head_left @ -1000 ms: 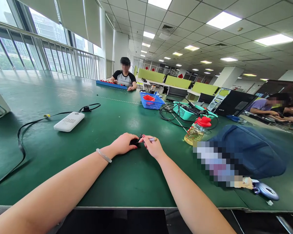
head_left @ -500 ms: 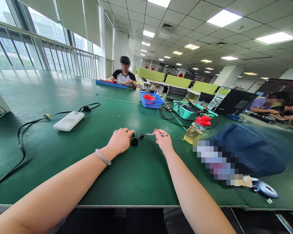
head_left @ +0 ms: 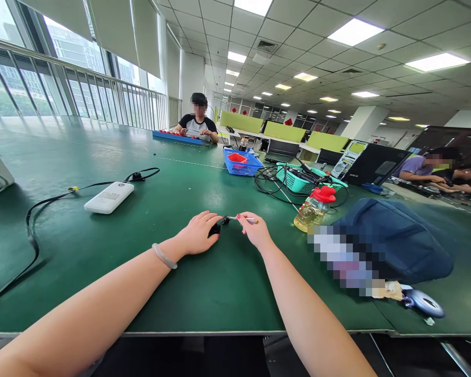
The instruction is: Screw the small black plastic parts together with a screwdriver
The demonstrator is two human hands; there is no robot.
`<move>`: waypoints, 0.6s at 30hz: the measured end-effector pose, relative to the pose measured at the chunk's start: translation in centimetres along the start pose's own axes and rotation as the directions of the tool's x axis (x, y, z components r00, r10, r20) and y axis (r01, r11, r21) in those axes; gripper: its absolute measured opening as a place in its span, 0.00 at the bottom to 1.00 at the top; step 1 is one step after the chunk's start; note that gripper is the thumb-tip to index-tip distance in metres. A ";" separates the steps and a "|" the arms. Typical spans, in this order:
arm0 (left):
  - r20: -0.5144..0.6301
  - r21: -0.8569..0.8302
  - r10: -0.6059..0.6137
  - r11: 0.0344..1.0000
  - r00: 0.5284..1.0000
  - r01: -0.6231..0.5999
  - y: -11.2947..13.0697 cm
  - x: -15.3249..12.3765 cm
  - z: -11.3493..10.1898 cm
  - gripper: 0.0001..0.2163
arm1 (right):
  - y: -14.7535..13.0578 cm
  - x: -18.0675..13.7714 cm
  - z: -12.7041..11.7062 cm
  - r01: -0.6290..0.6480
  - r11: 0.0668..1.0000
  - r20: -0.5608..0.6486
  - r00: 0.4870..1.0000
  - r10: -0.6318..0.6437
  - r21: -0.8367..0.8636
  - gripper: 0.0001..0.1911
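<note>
My right hand (head_left: 255,229) pinches a slim screwdriver (head_left: 252,221) with a thin metal shaft. The tool lies nearly level and its tip points left, at a small black part (head_left: 225,220) on the green table (head_left: 220,293). My left hand (head_left: 199,233) rests on the table with its fingers stretched out and thumb apart. Its fingertips reach to the small black part, and a black block (head_left: 215,229) sits between thumb and fingers, partly covered. A pale bangle (head_left: 164,256) is on the left wrist.
Left lies a white power bank (head_left: 109,198) by a black strap (head_left: 33,230). To the right are a red-lidded bottle (head_left: 315,209), a navy bag (head_left: 396,241), a green basket (head_left: 298,178) of cables and a blue basket (head_left: 241,163). Another person (head_left: 198,123) sits across the table.
My right hand has moved left, bringing the screwdriver tip to the small black part. The left hand has shifted right and spread over the black block, its thumb now lower.
</note>
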State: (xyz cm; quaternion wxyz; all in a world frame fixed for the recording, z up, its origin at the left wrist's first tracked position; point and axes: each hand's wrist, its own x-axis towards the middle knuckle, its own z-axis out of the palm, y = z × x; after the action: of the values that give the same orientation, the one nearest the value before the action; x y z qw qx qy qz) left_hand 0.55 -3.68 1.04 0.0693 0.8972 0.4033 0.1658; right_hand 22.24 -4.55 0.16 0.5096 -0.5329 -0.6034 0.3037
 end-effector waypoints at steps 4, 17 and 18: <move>0.074 -0.023 0.050 0.999 0.996 -0.049 0.3 0.4 0.7 0.31 | 0.0 0.0 0.1 0.013 1.000 0.014 1.000 -0.013 0.007 0.23; 0.040 -0.028 -0.011 1.000 0.999 0.012 -0.4 0.8 1.2 0.26 | -0.6 -0.2 0.0 -0.033 0.999 0.069 0.997 0.034 -0.028 0.18; 0.042 -0.038 -0.016 0.999 0.999 0.017 -0.3 0.8 1.1 0.26 | -0.6 -0.2 0.0 -0.030 0.999 0.067 0.997 0.032 -0.029 0.18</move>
State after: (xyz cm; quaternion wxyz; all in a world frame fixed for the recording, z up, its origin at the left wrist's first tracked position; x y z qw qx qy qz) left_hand 1.26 -2.87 0.11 0.0960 0.8957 0.4059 0.1544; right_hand 22.02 -4.88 0.63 0.4767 -0.5387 -0.6159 0.3211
